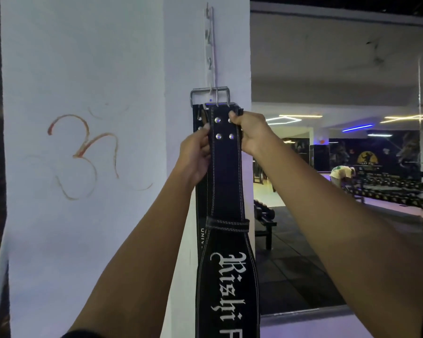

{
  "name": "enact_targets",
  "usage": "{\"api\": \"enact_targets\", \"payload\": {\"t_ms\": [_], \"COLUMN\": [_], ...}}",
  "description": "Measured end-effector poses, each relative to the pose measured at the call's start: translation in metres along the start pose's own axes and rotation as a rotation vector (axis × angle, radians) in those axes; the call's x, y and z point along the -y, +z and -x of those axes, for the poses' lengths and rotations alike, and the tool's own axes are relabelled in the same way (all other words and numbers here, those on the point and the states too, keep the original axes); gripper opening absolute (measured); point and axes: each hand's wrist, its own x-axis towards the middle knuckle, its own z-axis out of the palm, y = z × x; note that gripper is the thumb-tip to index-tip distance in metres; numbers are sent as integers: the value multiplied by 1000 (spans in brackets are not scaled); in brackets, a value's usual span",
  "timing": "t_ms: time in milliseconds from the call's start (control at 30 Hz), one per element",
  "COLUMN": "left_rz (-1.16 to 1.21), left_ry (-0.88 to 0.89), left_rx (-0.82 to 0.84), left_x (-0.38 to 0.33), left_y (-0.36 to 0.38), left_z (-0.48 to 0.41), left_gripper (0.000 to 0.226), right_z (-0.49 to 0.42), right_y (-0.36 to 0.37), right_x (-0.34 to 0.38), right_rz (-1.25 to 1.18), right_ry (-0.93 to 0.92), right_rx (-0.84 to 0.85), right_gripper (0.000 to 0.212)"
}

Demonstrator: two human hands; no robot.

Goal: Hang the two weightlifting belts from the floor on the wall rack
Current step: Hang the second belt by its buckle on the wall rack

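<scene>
Black stitched leather belt (226, 167) hanging at twelve o'clock from white wall rack (211, 52), steel buckle (210, 96) hooked, left hand (195, 154) and right hand (248, 132) clamped on its edges

Single head view — faces white pillar (103, 69) close up, angled slightly upward

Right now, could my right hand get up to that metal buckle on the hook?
Probably yes. The right hand grips the belt just under the buckle, which hangs on the wall rack, and nothing sits between them.
</scene>
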Motion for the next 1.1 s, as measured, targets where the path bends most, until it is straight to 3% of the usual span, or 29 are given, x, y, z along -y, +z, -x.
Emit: {"api": "enact_targets", "payload": {"t_ms": [133, 233, 267, 433, 567, 867, 1100], "left_rz": [-77, -130, -141, -156, -158, -199, -261], "left_ry": [55, 45, 45, 136, 213, 397, 538], "left_rx": [-56, -95, -100, -182, -172, -197, -211], "left_x": [-18, -18, -18, -11, -5, -22, -49], "left_y": [11, 12, 12, 17, 21, 15, 18], "left_z": [-14, -20, -22, -26, -32, -82, -159], "left_gripper": [33, 38, 38, 29, 27, 24, 23], "right_z": [8, 3, 3, -3, -15, -65, -144], "right_y": [1, -3, -3, 4, 8, 28, 37], "right_x": [-10, -16, -16, -20, -26, -13, 18], "right_rz": [43, -26, -25, 91, 100, 38, 22], "right_ry": [17, 17, 6, -79, -195, -294, -366], "right_rx": [44, 57, 65, -54, -199, -307, -289], "right_gripper": [13, 57, 60, 27, 25, 26, 29]}}
